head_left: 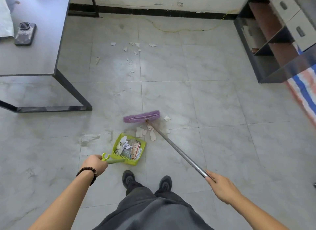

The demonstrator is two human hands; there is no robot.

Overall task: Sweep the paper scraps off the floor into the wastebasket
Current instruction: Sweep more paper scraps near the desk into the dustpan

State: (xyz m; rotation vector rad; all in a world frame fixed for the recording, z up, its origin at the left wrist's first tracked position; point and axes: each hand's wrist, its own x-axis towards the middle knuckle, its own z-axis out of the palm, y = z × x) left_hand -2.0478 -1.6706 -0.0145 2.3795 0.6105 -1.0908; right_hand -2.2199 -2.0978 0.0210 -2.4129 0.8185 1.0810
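My left hand (94, 164) grips the handle of a lime-green dustpan (116, 142) that rests on the floor in front of my feet, holding several paper scraps and a printed wrapper. My right hand (220, 185) holds the metal pole of a broom (177, 149); its purple head (142, 116) sits on the tiles beyond the pan. A small heap of white scraps (147, 133) lies between broom head and pan, one scrap (167, 118) right of the head. More scraps (133, 47) are scattered farther off near the wall. No wastebasket is in view.
A grey table (34, 58) with black frame stands at left, a phone (25, 34) on it. A dark shelf unit (273, 41) stands at right with a striped cloth (306, 89) beside it. A yellow cable (179, 30) runs along the far wall. My shoes (147, 181) are just behind the pan.
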